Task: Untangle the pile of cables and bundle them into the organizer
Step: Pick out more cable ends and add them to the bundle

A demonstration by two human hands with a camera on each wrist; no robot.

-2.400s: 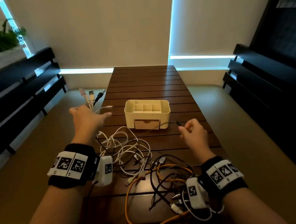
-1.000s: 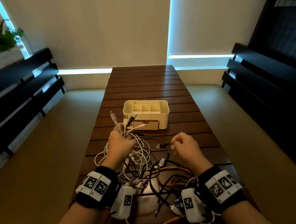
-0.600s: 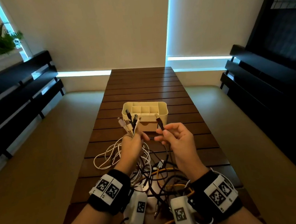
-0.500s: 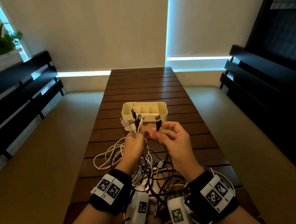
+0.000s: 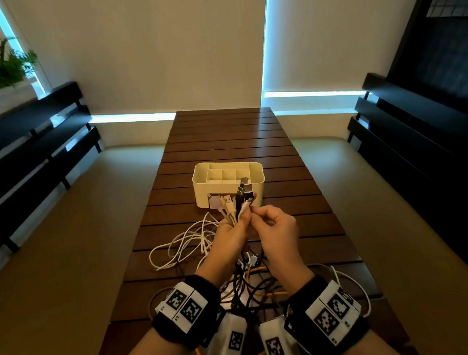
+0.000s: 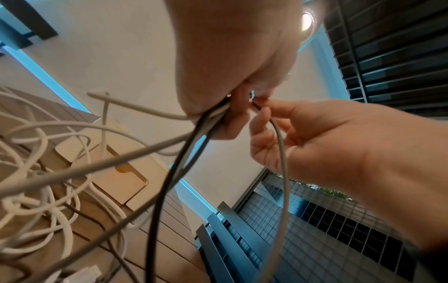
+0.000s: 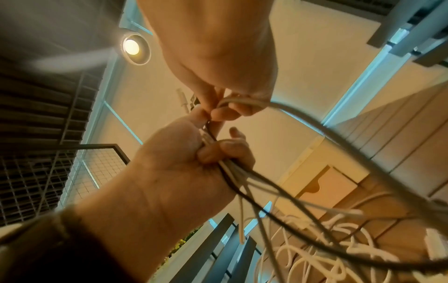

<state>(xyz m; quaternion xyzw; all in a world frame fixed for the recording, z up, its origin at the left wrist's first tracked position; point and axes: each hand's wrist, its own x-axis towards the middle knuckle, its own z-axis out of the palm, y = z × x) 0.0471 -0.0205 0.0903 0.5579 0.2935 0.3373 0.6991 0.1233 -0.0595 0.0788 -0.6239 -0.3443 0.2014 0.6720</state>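
My left hand (image 5: 235, 221) is raised over the table and grips a bunch of cable ends (image 5: 229, 203), white, pink and black, with the plugs sticking up. My right hand (image 5: 255, 211) is right beside it and pinches one grey cable (image 6: 281, 153) against that bunch. Both hands hold the cables in front of the cream organizer (image 5: 200, 196), whose compartments show nothing inside. The cables hang down to the tangled pile: white loops (image 5: 176, 248) on the left, orange and black cables (image 5: 255, 286) under my wrists. In the right wrist view my left hand (image 7: 211, 153) clasps several strands.
The dark slatted table (image 5: 223, 138) runs away from me behind the organizer. Beige cushioned benches (image 5: 60, 239) with dark backrests flank it on both sides. A small drawer (image 7: 322, 183) sits in the organizer's front.
My left hand came in from the left with its bunch of cable ends and rose. My right hand lifted a black-tipped cable end from the table and brought it against that bunch.
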